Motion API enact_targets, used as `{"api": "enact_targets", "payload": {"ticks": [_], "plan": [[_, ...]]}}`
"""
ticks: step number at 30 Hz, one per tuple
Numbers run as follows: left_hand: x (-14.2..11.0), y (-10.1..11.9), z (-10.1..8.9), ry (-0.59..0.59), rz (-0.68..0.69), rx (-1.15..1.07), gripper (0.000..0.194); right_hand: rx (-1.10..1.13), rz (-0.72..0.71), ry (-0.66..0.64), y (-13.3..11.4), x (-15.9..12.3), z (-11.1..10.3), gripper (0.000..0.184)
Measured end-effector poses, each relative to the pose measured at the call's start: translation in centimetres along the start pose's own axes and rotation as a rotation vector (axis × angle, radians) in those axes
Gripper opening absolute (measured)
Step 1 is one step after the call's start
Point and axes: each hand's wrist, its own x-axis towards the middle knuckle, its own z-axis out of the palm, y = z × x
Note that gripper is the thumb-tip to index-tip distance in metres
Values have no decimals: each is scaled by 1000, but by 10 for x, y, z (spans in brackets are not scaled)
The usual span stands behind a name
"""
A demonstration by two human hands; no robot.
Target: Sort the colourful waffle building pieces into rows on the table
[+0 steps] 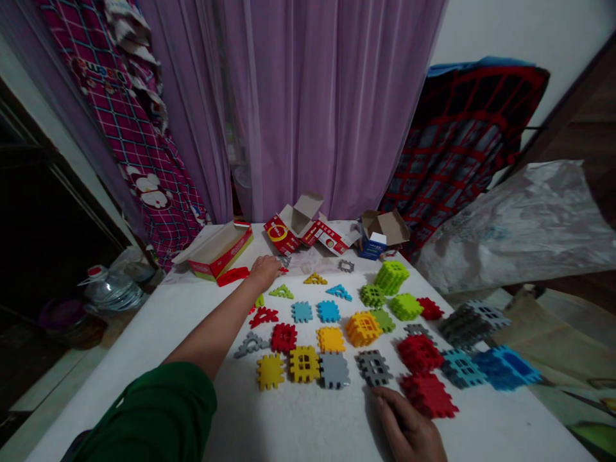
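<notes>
My left hand (pixel 265 271) stretches to the far part of the white table (pixel 289 430). Its fingers are bent together beside a small grey toothed piece (pixel 285 260) and a bit of red; what they hold is hidden. Near the front edge, my right hand (pixel 411 428) rests with curled fingers and shows nothing in them. Its fingertips lie just below a grey window block (pixel 374 367). To its right is a red toothed block stack (pixel 429 394). Left of the grey window block sit a plain grey block (pixel 334 370), a yellow window block (pixel 304 364) and a plain yellow block (pixel 270 372).
Opened cartons stand at the back: a red-and-green box (pixel 221 250), a red box (pixel 283 236) and a blue box (pixel 373 244). Green block stacks (pixel 391 277) and blue block stacks (pixel 507 367) line the right side. Purple curtains (pixel 327 109) hang behind the table.
</notes>
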Motion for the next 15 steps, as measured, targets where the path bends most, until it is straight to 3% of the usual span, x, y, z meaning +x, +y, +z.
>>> {"api": "enact_targets", "payload": {"ticks": [6,11,15], "plan": [[6,32,2,-9,83,-19,21,-14,-24,13,-2,1,-2,31],[8,36,5,-34,61,-28,19,-4,-5,39,-5,2,-2,33],[10,39,7,-33,29,-52,20,30,94,164,-8,-2,7,43]]}}
